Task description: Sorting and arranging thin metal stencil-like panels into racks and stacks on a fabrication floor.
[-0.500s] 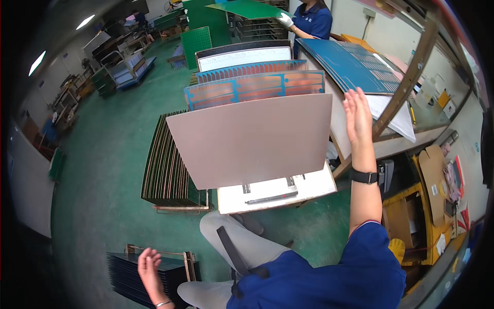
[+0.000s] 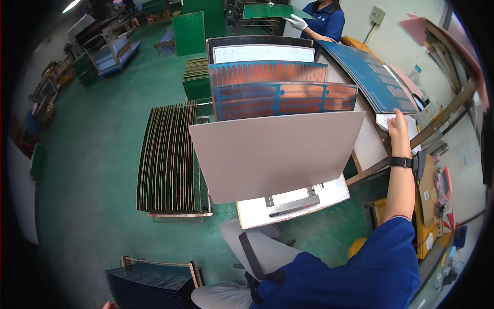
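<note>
My right hand (image 2: 397, 125), with a black band on its wrist, is closed at the near corner of a blue circuit board panel (image 2: 370, 77). That panel lies on the table to the right, and white paper shows below its near edge. Of my left hand (image 2: 110, 305) only a bit shows at the lower edge, beside a rack of dark panels (image 2: 149, 280); its fingers are hidden. Before me a large plain grey board (image 2: 278, 157) leans upright on a white stand (image 2: 329, 195). Copper-and-blue panels (image 2: 303, 98) stand behind it.
Left of the stand is a rack of upright thin panels (image 2: 167, 159). Beyond it are stacked green panels (image 2: 198, 77). At the far side a gloved person (image 2: 324, 23) holds a green panel (image 2: 272, 11). A wooden frame bar (image 2: 447, 113) crosses near my right hand.
My right hand has moved from beside the grey board to the blue panel's near corner and closed there. My left hand has dropped almost out of view. The view has shifted.
</note>
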`<state>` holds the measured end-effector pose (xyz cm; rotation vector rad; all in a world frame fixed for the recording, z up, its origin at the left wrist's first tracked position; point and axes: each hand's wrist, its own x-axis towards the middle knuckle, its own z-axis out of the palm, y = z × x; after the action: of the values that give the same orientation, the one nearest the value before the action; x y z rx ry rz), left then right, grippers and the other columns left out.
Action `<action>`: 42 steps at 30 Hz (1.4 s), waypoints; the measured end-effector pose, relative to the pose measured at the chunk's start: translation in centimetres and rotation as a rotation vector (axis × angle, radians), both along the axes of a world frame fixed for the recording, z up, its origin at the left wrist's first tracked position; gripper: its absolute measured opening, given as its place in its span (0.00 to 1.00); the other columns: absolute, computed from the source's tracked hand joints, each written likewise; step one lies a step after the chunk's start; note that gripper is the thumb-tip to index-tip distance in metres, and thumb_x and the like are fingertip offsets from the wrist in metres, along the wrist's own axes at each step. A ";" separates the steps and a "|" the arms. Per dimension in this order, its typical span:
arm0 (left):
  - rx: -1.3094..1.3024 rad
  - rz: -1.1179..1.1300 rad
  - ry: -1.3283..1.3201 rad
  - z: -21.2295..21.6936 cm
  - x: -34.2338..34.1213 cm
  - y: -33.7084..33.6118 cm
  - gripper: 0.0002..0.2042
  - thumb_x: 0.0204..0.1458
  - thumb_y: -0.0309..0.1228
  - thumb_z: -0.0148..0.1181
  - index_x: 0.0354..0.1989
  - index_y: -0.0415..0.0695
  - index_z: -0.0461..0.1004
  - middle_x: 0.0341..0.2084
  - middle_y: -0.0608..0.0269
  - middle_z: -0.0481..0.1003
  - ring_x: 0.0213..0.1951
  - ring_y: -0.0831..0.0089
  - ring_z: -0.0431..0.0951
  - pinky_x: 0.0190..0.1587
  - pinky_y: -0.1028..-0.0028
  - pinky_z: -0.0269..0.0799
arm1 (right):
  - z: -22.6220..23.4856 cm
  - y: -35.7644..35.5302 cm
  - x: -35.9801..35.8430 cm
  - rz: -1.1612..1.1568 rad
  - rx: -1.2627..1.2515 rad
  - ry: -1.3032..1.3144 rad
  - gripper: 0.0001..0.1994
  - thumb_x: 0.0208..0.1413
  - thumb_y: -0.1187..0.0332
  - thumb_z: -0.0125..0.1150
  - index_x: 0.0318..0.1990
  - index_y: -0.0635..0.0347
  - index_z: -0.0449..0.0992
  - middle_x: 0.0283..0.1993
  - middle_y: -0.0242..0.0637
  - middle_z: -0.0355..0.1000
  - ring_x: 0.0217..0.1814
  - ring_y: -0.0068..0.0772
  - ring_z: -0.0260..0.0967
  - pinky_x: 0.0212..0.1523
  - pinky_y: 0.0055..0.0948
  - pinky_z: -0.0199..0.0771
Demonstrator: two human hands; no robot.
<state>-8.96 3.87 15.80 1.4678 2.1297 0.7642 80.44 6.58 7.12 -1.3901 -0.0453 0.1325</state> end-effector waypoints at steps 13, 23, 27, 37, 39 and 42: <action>-0.039 -0.556 -0.527 3.7 14.0 17.4 0.09 0.54 0.26 0.49 0.40 0.37 0.72 0.37 0.58 0.74 0.41 0.71 0.72 0.45 0.72 0.68 | -2.2 1.2 3.0 -0.131 -0.398 0.159 0.13 0.39 0.73 0.49 0.37 0.62 0.69 0.32 0.36 0.65 0.29 0.29 0.59 0.25 0.32 0.56; -0.681 -1.337 -0.846 5.7 46.9 21.0 0.14 0.56 0.27 0.46 0.50 0.37 0.66 0.43 0.56 0.71 0.46 0.69 0.72 0.51 0.72 0.65 | 0.7 3.6 2.8 -0.279 -0.196 0.013 0.20 0.43 0.80 0.45 0.48 0.73 0.65 0.43 0.48 0.69 0.43 0.39 0.68 0.46 0.31 0.66; -0.815 -1.331 -1.056 4.5 57.9 23.0 0.18 0.58 0.33 0.46 0.54 0.39 0.61 0.48 0.55 0.68 0.50 0.68 0.69 0.54 0.69 0.63 | 1.7 4.7 0.3 -0.331 -0.237 0.094 0.22 0.45 0.81 0.46 0.52 0.72 0.61 0.48 0.47 0.66 0.47 0.38 0.66 0.49 0.31 0.64; -0.942 -0.924 -0.998 -2.5 78.0 22.6 0.31 0.54 0.34 0.52 0.60 0.34 0.45 0.53 0.43 0.59 0.54 0.63 0.62 0.55 0.69 0.59 | 3.5 7.0 -0.7 -0.449 -0.249 0.087 0.23 0.46 0.82 0.44 0.54 0.71 0.57 0.51 0.45 0.62 0.50 0.36 0.63 0.52 0.30 0.61; -0.936 -0.889 -0.928 -2.7 80.3 21.8 0.32 0.53 0.34 0.53 0.60 0.32 0.44 0.53 0.41 0.58 0.53 0.61 0.63 0.54 0.68 0.59 | 2.6 6.2 -0.3 -0.449 -0.126 0.083 0.24 0.46 0.84 0.41 0.54 0.71 0.57 0.52 0.45 0.61 0.51 0.36 0.62 0.54 0.29 0.58; -0.896 -0.820 -0.939 -4.3 81.9 21.5 0.32 0.51 0.32 0.56 0.57 0.29 0.44 0.50 0.40 0.58 0.50 0.61 0.64 0.51 0.68 0.63 | 6.1 8.0 -1.7 -0.486 -0.021 0.139 0.25 0.45 0.85 0.38 0.55 0.71 0.56 0.52 0.45 0.60 0.53 0.37 0.60 0.56 0.28 0.55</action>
<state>72.93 25.39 11.49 0.9874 0.8049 0.0648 78.77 14.61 13.23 -1.3725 0.4085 -0.1766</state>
